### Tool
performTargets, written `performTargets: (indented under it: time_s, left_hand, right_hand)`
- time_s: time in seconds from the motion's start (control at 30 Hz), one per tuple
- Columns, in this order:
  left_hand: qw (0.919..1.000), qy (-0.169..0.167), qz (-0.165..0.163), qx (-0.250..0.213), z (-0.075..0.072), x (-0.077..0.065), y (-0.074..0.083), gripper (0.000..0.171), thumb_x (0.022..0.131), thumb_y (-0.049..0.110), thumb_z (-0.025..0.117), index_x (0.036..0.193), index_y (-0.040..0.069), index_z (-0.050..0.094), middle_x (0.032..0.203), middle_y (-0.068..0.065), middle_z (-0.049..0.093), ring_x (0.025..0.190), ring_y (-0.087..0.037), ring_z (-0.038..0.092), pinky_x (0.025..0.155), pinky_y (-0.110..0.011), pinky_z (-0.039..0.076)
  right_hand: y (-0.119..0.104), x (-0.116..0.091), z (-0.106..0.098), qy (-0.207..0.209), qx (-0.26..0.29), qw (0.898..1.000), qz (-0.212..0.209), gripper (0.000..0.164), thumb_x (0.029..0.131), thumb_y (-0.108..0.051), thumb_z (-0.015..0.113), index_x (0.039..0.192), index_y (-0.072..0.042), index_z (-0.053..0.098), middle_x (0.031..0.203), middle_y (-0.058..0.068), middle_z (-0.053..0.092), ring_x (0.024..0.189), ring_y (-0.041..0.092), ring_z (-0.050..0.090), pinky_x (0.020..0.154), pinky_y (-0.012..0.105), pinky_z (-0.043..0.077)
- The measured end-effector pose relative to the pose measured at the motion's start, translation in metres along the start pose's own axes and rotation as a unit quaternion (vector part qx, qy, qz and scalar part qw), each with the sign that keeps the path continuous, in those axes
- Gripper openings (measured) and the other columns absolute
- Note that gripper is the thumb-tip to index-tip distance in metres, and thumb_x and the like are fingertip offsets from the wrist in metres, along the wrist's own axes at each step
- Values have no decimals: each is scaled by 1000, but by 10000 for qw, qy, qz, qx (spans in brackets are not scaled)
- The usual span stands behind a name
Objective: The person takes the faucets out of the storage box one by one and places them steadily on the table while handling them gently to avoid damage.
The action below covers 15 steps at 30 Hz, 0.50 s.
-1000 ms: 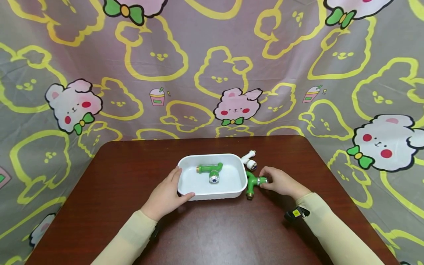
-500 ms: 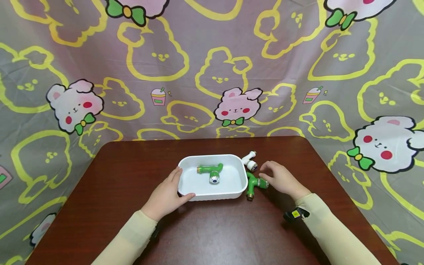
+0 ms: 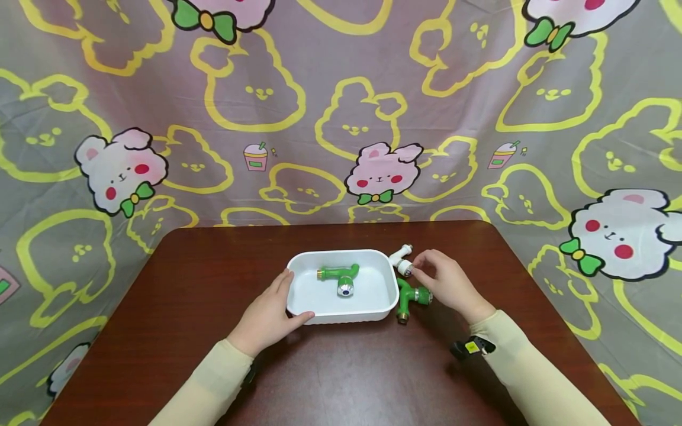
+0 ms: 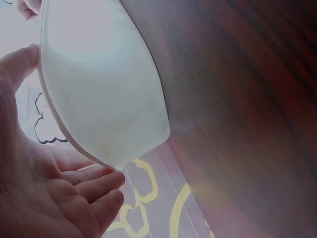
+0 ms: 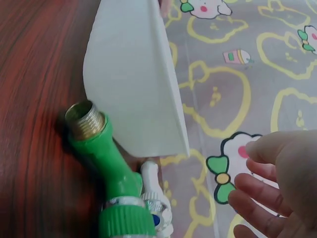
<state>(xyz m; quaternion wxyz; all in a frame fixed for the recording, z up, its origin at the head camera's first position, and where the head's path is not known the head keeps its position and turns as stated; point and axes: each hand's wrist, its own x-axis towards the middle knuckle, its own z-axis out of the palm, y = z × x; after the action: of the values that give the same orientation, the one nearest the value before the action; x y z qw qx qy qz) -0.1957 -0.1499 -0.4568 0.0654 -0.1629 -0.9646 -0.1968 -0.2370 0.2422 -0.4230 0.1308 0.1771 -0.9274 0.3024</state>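
A white plastic tray stands mid-table with a green faucet lying in it. My left hand rests against its left end, thumb at the near rim; in the left wrist view the fingers lie relaxed along the rim. Just right of the tray are a second green faucet, with a brass threaded end, and a white faucet behind it. My right hand hovers by the knob of the white faucet. In the right wrist view its fingers are loosely bent and apart from both faucets.
The dark brown wooden table has rounded back corners. A grey cloth with yellow outlines and cartoon bunnies hangs behind it and along both sides.
My right hand has let go of the knob of the green faucet beside the tray. It has moved up and back to the white faucet. The left hand has stayed at the tray.
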Motion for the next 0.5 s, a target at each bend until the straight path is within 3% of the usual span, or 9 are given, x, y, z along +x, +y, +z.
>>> performTargets:
  time_s: [0.5]
  left_hand:
    - [10000,-18,-13,-27,-2,2,2,103,86,58,78,154,-8,38,161,-28,37,142,-42,49,107,-51,50]
  right_hand:
    - [-33,20,1,-98,259,9996,-92,14,94,-14,76,105,-11,68,97,1,66,89,21,62,75,36,54]
